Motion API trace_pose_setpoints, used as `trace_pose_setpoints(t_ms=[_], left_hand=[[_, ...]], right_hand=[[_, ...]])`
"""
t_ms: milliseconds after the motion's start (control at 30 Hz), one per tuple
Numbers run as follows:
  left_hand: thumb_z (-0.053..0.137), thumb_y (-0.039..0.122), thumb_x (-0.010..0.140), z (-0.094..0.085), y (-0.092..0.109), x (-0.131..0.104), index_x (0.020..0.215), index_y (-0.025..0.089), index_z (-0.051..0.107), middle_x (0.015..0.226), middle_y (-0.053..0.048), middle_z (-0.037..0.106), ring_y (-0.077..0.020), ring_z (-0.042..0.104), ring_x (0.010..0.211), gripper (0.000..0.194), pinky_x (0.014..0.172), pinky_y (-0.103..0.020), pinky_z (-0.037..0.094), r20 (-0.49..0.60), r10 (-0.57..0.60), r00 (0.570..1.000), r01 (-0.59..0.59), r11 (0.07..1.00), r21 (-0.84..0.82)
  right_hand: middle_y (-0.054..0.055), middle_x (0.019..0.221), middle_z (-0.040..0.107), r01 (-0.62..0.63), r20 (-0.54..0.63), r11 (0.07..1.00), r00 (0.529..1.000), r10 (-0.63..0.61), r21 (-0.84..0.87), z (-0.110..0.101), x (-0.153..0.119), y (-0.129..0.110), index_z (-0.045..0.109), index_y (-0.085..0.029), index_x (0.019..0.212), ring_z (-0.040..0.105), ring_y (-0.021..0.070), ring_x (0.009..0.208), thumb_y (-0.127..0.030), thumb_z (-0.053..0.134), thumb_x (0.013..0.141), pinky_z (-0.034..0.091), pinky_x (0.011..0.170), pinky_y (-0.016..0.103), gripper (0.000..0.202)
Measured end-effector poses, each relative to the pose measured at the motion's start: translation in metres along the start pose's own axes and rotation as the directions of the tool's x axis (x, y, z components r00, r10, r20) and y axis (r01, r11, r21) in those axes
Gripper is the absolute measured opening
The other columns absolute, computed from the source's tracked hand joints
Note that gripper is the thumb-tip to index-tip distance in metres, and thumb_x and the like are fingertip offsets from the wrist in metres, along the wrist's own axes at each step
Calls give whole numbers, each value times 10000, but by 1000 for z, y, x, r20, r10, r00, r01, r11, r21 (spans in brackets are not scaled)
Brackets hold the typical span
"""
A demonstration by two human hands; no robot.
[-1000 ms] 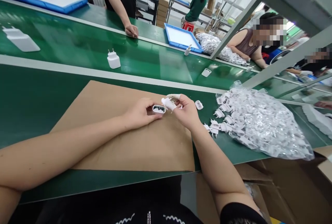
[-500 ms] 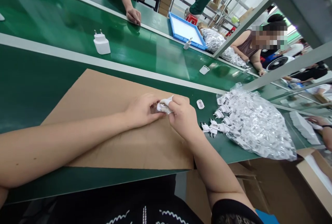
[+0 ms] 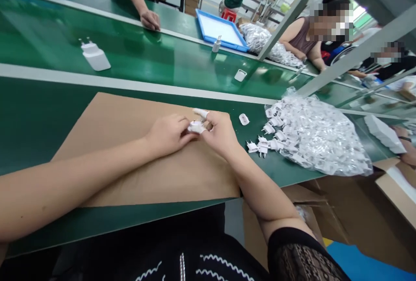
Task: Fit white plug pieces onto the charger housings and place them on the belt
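Over the flat brown cardboard sheet (image 3: 139, 181), the left hand (image 3: 167, 134) grips a small white plastic plug (image 3: 195, 122); the right hand (image 3: 221, 131), forefinger raised, thumbs it, seemingly pressing parts together. Next calls for firm, even pressure.

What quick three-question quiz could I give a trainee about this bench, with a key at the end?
1. Multiple choice: what lies beneath the person's left hand and right hand?
A) a red stool
B) a brown cardboard sheet
C) a blue tray
2. True or false: the clear plastic bag of white plug parts lies to the right of the cardboard sheet.
3. Short answer: which hand wears white finger covers?

Key: 1. B; 2. True; 3. The right hand.
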State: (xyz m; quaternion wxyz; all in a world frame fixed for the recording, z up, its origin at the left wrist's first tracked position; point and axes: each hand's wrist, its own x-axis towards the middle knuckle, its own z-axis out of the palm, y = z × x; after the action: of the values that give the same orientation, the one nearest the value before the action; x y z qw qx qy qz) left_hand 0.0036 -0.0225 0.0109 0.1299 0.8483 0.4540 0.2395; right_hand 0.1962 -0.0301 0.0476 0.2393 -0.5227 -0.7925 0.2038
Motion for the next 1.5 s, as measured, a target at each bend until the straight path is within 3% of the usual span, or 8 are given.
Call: trace_pose_setpoints(t_ms=[167,367,533,633,767,967,1267,1500], left_hand=[[631,631,864,-17,-13,38,876,232,708,848,-55,716,-261,656,781,407,668,-351,444,65,-299,952,305,938,-165],[615,636,862,-38,-64,109,1004,196,707,999,-102,714,-337,645,994,472,809,-388,482,-89,-517,851,523,851,56],[524,719,879,-52,-92,143,1106,140,644,1161,-167,675,-429,584,1127,634,878,-485,489,-5,-621,784,609,767,200],[641,738,778,-51,-84,154,1286,102,560,1413,-269,556,-514,467,1289,817,958,-603,455,-142,-708,692,720,663,206],[646,635,830,-39,-59,166,1501,97,386,1601,-266,340,-494,325,1420,899,1113,-682,328,-463,-421,780,529,839,128],[554,453,923,-3,-47,224,1440,97,521,1523,-171,503,-395,386,1408,629,1195,-504,309,-99,-125,987,147,955,258],[715,366,826,46,-42,311,1639,80,277,1731,-192,194,-372,154,1597,967,1288,-443,187,157,-162,974,138,978,154],[694,341,800,53,-40,306,1371,150,616,1475,-212,511,-392,596,1247,607,1081,-495,467,68,-303,951,296,950,98]], right_hand=[[108,1238,666,-182,-185,981,968,167,-62,-35,11,40,585,-212,1375,646,220,957,-322,655,933,536,801,343,461],[250,1291,633,-607,-248,627,785,567,-488,-68,9,76,640,-108,1234,598,379,1229,-137,640,881,532,894,445,354],[184,1237,677,-609,-216,691,790,574,-389,-67,17,67,627,-141,1222,695,315,1105,-160,608,910,533,851,386,313],[145,1259,651,-543,-250,762,840,482,-353,-59,18,48,594,-189,1295,722,252,946,-197,577,939,520,740,332,357],[108,1249,610,-304,-110,881,953,284,-363,-38,10,22,657,-237,1220,677,197,784,-244,568,959,485,626,303,276],[111,1116,618,-11,114,946,992,51,-324,-5,0,11,719,-186,995,625,206,819,-121,592,907,483,591,287,167],[114,1066,670,-56,253,944,957,144,-324,-20,2,0,715,-162,1078,676,228,845,-266,625,992,509,627,308,163],[114,1220,623,-17,197,960,978,74,-279,-12,3,13,669,-186,1155,683,222,859,-249,612,976,519,637,316,198]])
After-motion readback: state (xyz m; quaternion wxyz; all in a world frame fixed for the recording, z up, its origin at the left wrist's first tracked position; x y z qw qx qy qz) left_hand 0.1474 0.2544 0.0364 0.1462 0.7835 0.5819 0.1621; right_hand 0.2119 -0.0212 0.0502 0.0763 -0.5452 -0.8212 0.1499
